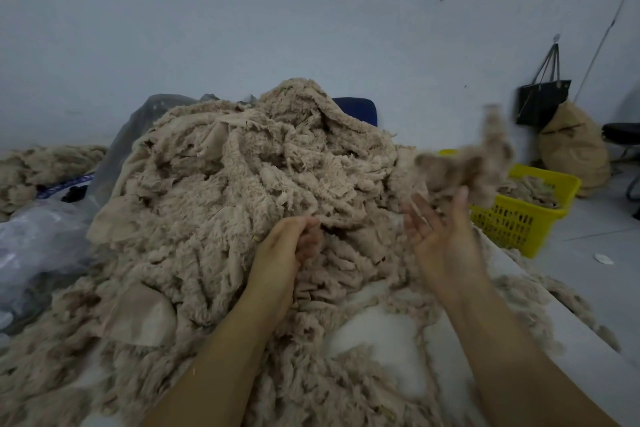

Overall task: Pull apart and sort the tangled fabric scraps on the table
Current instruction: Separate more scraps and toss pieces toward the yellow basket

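On the head camera, your left hand (289, 246) had its fingers curled into the heap of beige scraps (242, 177) piled on the table (381, 333). Your right hand (441, 232) lay palm up with fingers spread. A blurred loose scrap (464, 166) hung just above it, in front of the yellow basket (526, 218).

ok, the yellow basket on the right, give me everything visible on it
The yellow basket is a rectangular crate of what looks like bright plastic, with lattice-holed walls and a solid rim. It stands upright on the pale floor just right of the table, partly filled with beige scraps. Its end nearer the table is hidden behind a blurred scrap above the open right hand; neither plainly touches it. No lid shows.
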`<state>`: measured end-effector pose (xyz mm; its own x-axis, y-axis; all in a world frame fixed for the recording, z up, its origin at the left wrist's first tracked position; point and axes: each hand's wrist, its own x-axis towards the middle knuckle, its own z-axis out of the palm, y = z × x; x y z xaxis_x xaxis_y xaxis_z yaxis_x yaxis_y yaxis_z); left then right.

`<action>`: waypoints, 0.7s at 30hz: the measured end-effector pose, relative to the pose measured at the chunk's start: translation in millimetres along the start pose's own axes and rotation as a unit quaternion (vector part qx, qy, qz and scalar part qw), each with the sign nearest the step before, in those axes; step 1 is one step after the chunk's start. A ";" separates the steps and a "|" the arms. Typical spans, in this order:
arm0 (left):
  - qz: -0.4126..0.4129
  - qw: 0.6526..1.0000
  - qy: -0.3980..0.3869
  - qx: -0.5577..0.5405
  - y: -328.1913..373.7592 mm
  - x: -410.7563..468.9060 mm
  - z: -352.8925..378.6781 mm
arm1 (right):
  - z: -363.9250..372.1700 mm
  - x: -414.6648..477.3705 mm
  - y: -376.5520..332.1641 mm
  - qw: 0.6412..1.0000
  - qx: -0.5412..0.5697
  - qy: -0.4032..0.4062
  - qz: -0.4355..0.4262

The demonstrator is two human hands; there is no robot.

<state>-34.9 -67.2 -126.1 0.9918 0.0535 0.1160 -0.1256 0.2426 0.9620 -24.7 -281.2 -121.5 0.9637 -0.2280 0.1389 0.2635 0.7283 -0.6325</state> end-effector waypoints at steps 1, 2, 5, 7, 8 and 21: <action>0.002 1.000 0.000 0.023 -2.3 0.2 0.4 | -2.5 0.1 0.8 0.997 -0.075 0.031 -0.001; 0.005 0.999 -0.001 0.047 -3.6 -0.1 0.5 | -4.3 -1.7 6.1 0.979 -0.196 0.047 -0.003; 0.011 0.990 -0.010 0.143 -4.9 -1.3 -0.1 | -7.8 -4.9 26.0 0.850 -0.524 0.026 -0.035; 0.011 0.976 -0.029 0.216 -9.6 -2.4 -0.7 | -10.4 -7.7 36.9 0.720 -0.692 -0.047 -0.038; 0.013 0.969 -0.039 0.243 -12.0 -2.5 -0.5 | -10.8 -9.5 40.7 0.649 -0.756 -0.077 -0.036; -0.127 0.990 -0.036 0.042 4.2 -5.3 0.5 | 26.6 -45.7 50.0 0.759 -0.539 -0.362 0.043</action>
<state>-40.6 -67.0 -122.6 0.9905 -0.0688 -0.1189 0.1284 0.1569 0.9792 -54.5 -217.2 -139.3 0.8490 0.4900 0.1978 0.3865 -0.3206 -0.8648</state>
